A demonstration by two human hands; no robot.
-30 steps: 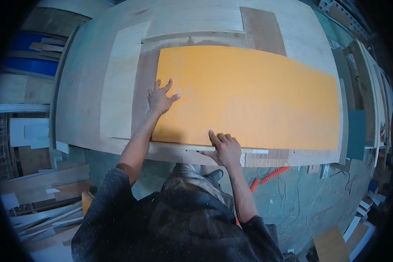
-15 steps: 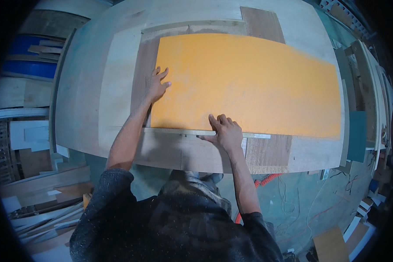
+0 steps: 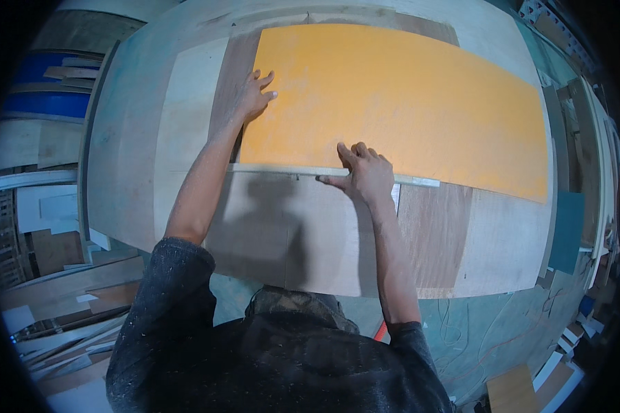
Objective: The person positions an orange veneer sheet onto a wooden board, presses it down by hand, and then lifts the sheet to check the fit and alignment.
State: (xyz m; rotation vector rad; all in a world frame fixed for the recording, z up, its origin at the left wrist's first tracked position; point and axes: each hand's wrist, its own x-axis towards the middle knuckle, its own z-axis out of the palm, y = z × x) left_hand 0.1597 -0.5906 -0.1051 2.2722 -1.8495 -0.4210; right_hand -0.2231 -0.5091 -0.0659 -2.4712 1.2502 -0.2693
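A large orange panel [image 3: 399, 103] lies flat on a workbench [image 3: 138, 144] patched from pale and brown boards. A narrow wooden strip [image 3: 420, 182] runs along the panel's near edge, sticking out a little from under my right hand. My left hand [image 3: 256, 98] rests at the panel's left edge, open, with its fingers and thumb spread over the orange face. At the near edge, my right hand [image 3: 370, 173] has its bent fingers on top of the panel and its thumb along the near side of the strip. The underside of that grip is hidden.
Timber offcuts [image 3: 76, 337] are heaped at the lower left, and blue bins [image 3: 45, 107] stand on the left. Boards lean beside the right end, with a dark green panel [image 3: 566, 230] among them. Cables [image 3: 489, 337] trail over the floor at the right.
The orange panel and the strip have slid away from me across the bench, covering more of the far boards. Both hands have moved forward with them, keeping their positions on the edges.
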